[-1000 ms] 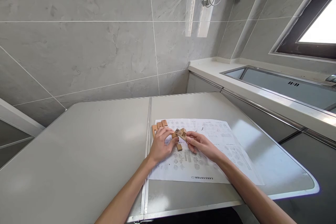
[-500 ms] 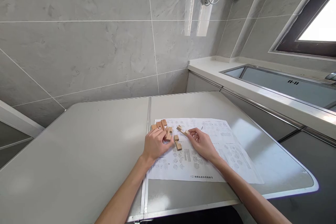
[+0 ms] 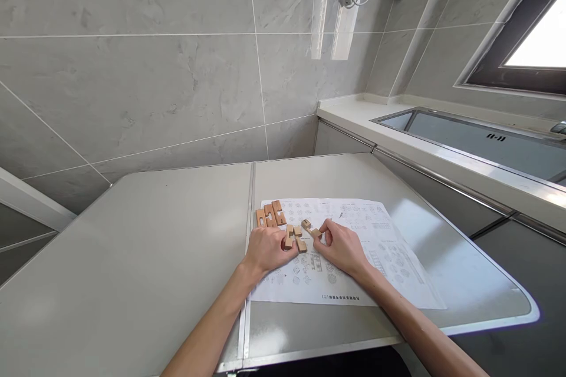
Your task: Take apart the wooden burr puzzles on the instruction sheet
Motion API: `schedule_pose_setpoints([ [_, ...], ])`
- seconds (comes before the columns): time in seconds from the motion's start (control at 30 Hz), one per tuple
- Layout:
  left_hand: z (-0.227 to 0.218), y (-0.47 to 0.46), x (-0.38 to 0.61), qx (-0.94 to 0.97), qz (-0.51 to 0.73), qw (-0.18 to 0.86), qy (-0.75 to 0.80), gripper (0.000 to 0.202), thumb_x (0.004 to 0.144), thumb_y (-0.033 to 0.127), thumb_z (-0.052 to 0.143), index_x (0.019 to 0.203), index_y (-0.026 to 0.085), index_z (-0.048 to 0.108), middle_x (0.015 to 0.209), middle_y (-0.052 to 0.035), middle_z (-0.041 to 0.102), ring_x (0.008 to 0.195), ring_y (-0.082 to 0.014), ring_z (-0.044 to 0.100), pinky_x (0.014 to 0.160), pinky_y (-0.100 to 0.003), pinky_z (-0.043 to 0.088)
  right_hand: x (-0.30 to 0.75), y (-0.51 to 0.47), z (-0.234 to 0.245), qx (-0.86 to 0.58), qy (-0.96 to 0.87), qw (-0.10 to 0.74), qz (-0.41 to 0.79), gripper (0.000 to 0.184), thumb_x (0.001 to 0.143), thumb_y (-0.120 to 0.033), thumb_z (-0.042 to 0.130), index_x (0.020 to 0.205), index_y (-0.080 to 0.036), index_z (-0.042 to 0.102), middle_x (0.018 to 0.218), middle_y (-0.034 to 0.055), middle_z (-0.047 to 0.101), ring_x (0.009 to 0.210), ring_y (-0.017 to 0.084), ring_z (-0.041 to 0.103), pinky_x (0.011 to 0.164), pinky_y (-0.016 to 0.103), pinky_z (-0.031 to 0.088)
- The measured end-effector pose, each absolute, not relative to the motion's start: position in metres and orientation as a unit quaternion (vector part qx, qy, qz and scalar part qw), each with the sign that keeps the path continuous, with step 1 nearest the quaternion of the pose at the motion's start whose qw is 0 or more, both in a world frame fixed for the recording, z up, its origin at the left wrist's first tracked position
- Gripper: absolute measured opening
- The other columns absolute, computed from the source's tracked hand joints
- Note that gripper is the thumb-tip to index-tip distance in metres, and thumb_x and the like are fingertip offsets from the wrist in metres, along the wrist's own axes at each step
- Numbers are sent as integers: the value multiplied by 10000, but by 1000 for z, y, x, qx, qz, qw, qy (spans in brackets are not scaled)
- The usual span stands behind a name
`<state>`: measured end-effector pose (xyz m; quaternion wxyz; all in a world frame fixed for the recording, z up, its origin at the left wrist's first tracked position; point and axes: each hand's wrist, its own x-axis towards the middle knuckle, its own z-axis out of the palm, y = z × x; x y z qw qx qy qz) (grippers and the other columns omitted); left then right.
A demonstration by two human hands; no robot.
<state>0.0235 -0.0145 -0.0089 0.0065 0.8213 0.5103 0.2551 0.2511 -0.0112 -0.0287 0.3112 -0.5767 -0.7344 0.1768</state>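
My left hand [image 3: 267, 249] is closed, thumb and fingers pinching a pale notched wooden puzzle piece [image 3: 289, 238]. My right hand [image 3: 341, 245] grips the near end of another notched wooden puzzle piece [image 3: 316, 234], whose far end points up and left. Between the two hands, a third pale piece [image 3: 301, 245] lies on the printed sheet [image 3: 354, 283], close to my left thumb. Three redder notched pieces [image 3: 270, 215] stand side by side in a slanted row just beyond my left hand. Fingers partly hide the held pieces.
The sheet lies on a grey folding table [image 3: 132, 259] with a metal seam [image 3: 252, 188] at the sheet's left edge. A counter with a sink [image 3: 469, 135] runs along the right. Tiled wall [image 3: 132, 94] rises behind the table.
My left hand has drawn back toward me with its piece, uncovering the redder pieces. The piece in my right hand has shifted slightly right and nearer to me.
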Motion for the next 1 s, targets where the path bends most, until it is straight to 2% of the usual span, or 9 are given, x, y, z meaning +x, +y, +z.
schedule_pose_setpoints([
  [0.27,2,-17,11,881,214,87,413,362,699,285,747,509,207,448,464,52,552,455,-122,488,517,-281,293,250,-15,-32,-522,-793,275,150,171,833,-269,612,819,-259,443,586,-70,526,505,153,480,538,274,247],
  [0.37,4,-15,6,883,228,94,400,342,733,251,701,527,218,430,472,57,528,461,-123,478,533,-291,342,248,-18,-33,-500,-809,267,155,170,838,-270,633,827,-255,464,606,-70,551,512,144,502,541,266,251],
  [0.43,6,-13,5,876,248,88,404,285,762,238,674,578,233,457,532,39,556,532,-154,528,567,-307,388,247,-19,-33,-489,-816,263,158,170,852,-280,639,828,-253,473,608,-70,559,515,142,513,544,263,257],
  [0.53,10,-13,7,871,269,79,403,175,765,310,734,762,242,573,798,-27,674,787,-234,636,725,-363,499,246,-20,-33,-480,-822,261,163,177,870,-298,638,822,-253,473,607,-69,561,513,139,508,548,260,267],
  [0.63,13,-15,12,881,268,92,379,392,743,451,828,1010,244,631,1100,-80,690,1018,-292,652,924,-428,524,247,-20,-31,-474,-825,259,168,197,868,-311,639,805,-252,462,615,-66,563,518,135,495,552,257,279],
  [0.7,14,-17,14,889,259,114,361,550,738,526,858,1147,248,619,1198,-93,675,1087,-308,651,981,-445,517,247,-21,-29,-470,-827,256,171,207,856,-308,641,790,-251,453,614,-63,561,524,136,493,557,256,284],
  [0.83,12,-16,12,891,238,142,360,747,730,631,876,1300,252,577,1271,-111,668,1157,-335,652,1018,-460,508,248,-22,-24,-467,-831,249,172,217,827,-290,636,765,-252,431,605,-56,558,520,138,482,562,261,273],
  [1.0,11,-14,7,890,216,141,377,782,701,674,885,1297,255,601,1230,-114,692,1070,-340,679,968,-461,509,248,-24,-18,-462,-837,239,171,231,809,-277,607,738,-249,388,606,-44,544,519,139,438,570,274,246],
])
